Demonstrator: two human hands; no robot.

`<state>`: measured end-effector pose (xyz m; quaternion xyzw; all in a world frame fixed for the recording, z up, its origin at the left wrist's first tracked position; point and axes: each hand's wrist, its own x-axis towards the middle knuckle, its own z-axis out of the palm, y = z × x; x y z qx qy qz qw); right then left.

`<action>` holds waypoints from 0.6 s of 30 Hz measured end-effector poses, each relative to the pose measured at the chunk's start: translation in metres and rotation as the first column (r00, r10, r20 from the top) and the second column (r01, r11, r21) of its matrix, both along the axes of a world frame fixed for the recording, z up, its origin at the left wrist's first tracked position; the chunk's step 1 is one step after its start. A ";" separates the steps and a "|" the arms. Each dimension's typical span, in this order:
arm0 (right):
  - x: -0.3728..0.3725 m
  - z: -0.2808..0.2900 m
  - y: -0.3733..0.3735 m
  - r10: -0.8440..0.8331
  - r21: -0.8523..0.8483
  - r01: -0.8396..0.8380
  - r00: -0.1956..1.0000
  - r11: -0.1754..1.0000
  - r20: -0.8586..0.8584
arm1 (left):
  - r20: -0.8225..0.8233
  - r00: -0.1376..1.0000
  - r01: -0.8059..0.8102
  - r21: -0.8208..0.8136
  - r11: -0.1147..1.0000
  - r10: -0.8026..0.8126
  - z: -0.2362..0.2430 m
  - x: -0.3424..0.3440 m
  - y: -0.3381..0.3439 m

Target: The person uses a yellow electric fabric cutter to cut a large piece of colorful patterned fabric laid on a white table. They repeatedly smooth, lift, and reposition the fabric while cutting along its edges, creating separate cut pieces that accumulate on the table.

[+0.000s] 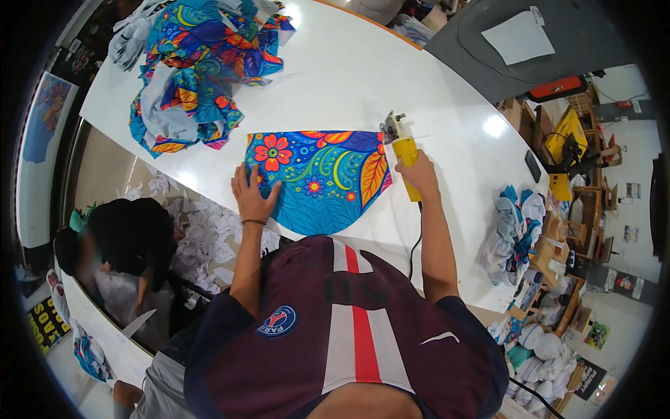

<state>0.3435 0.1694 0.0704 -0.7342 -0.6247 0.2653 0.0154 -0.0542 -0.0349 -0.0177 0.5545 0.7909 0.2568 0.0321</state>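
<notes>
A piece of blue fabric printed with bright flowers and leaves [317, 183] lies flat on the white table in front of me. My left hand [254, 192] rests on its left edge, fingers spread and pressing down. My right hand [419, 174] is wrapped round the yellow body of an electric rotary cloth cutter [406, 152]. The cutter's metal blade head [393, 126] stands at the fabric's upper right corner. From the cutter's rear a black cord [413, 255] runs down toward me.
A heap of printed fabric [202, 63] covers the table's far left, and a smaller pile [513, 234] lies at the right edge near a dark phone [532, 166]. On the left, a person in black [132, 237] bends beside white scraps [206, 241] on the floor.
</notes>
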 end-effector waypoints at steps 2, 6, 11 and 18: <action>0.003 -0.008 0.002 -0.032 0.011 0.034 0.988 0.999 -0.148 | 0.000 1.000 -0.015 -0.048 0.999 0.015 0.003 0.005 0.004; 0.010 -0.014 -0.010 -0.180 -0.082 0.160 0.842 0.984 -0.508 | 0.039 0.984 0.170 0.024 0.985 -0.171 0.012 0.034 0.014; 0.029 -0.014 -0.057 -0.312 -0.146 0.312 0.592 0.939 -0.743 | 0.136 0.972 0.196 -0.042 0.980 -0.189 0.007 0.041 0.032; 0.109 -0.018 -0.119 -0.452 -0.113 0.562 0.512 0.819 -0.731 | 0.298 0.943 -0.277 0.442 0.853 0.152 0.043 -0.089 0.116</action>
